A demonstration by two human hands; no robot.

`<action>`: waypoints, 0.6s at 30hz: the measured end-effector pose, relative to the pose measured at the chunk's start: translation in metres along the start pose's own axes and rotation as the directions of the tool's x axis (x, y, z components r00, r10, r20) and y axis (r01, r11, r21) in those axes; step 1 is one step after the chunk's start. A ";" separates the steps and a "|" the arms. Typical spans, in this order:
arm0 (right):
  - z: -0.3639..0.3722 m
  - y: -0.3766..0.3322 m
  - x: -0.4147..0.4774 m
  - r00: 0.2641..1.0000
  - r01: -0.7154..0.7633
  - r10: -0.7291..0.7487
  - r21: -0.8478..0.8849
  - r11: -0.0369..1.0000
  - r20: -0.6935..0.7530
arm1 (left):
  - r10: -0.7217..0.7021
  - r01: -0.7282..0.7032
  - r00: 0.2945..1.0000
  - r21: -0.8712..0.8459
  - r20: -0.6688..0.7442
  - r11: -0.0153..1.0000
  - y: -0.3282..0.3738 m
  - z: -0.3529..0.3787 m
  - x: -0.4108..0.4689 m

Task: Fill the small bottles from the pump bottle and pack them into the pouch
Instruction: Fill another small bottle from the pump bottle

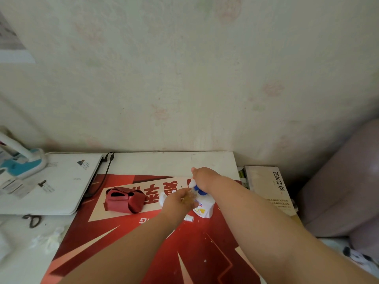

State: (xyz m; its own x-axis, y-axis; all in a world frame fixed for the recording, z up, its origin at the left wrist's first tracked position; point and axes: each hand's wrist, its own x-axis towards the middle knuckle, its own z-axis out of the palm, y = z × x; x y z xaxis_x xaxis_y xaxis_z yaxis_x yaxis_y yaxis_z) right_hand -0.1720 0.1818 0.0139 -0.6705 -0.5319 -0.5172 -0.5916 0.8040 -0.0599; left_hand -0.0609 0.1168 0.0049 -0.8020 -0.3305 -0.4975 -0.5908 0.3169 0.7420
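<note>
pump bottle (203, 211): white, blue collar, upright directly beneath the right hand (205, 177); fingers curled over the pump head. judged stiff-walled, fairly heavy, top-heavy under load. press straight down on the head, never sideways.

pouch (123, 199): red, mouth open, lying well to the left of both grips. probably soft and floppy; take by the rim when packing.

small bottle (189, 196): amber, translucent, gripped in the left hand (177, 201), mouth raised to the nozzle just below the right-hand grip; touching or not, cannot tell. likely light, slippery once wet, easily tipped. hold round the body, keep vertical.

white item (163, 196): just left of the left-hand grip; possibly another small bottle, unclear.

small white piece (188, 218): below the left-hand grip, on the mat; perhaps a cap.

surface and room: pale floral wall (184, 78) beyond the grips; white desk (164, 162) carrying a red printed mat (194, 242) under both; white laptop (61, 181) and teal lamp (22, 162) far left; book (270, 187) just right.
</note>
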 end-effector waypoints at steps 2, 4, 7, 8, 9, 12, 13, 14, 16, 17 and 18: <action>0.001 0.000 0.001 1.000 0.000 0.000 -0.004 1.000 -0.005 | -0.003 0.003 1.000 -0.020 -0.009 1.000 -0.001 0.000 0.001; 0.001 0.001 0.001 1.000 0.005 -0.005 -0.014 1.000 -0.005 | -0.003 0.003 1.000 -0.035 -0.015 0.999 -0.001 0.000 0.001; 0.000 0.002 0.003 1.000 0.016 -0.016 -0.022 1.000 -0.004 | -0.001 0.000 1.000 -0.068 -0.017 0.998 -0.003 -0.001 0.002; 0.000 0.002 0.004 1.000 0.018 -0.018 -0.024 1.000 -0.001 | 0.000 -0.001 1.000 -0.083 -0.017 0.997 -0.004 -0.001 0.003; 0.001 0.002 0.004 1.000 0.019 -0.019 -0.026 0.999 0.003 | 0.000 -0.001 1.000 -0.094 -0.017 0.996 -0.005 -0.001 0.004; 0.006 0.003 0.006 1.000 0.021 -0.020 -0.030 0.999 0.017 | -0.007 0.006 1.000 -0.112 -0.009 0.994 -0.009 -0.001 0.005; 0.006 0.003 0.007 1.000 0.023 -0.022 -0.036 0.999 0.020 | -0.014 0.013 1.000 -0.128 -0.007 0.992 -0.011 0.000 0.006; 0.006 0.002 0.007 0.999 0.025 -0.023 -0.045 0.999 0.026 | -0.021 0.020 1.000 -0.145 -0.005 0.989 -0.012 0.000 0.006; 0.004 0.002 0.008 0.999 0.017 -0.014 -0.052 0.998 0.050 | -0.022 0.022 1.000 -0.158 0.000 0.987 -0.013 0.000 0.008; 0.004 0.002 0.009 0.998 0.010 -0.007 -0.055 0.998 0.062 | -0.022 0.022 1.000 -0.155 0.001 0.988 -0.014 0.000 0.009; 0.002 0.002 0.009 0.998 0.004 0.000 -0.060 0.998 0.068 | -0.020 0.020 1.000 -0.153 0.003 0.988 -0.013 0.000 0.010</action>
State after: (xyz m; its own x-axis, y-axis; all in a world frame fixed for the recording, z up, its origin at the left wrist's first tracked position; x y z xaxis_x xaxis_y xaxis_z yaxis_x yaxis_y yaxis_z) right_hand -0.1782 0.1796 0.0072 -0.6387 -0.5129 -0.5736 -0.6202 0.7844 -0.0109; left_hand -0.0613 0.1096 -0.0104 -0.7902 -0.3343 -0.5137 -0.5867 0.1704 0.7917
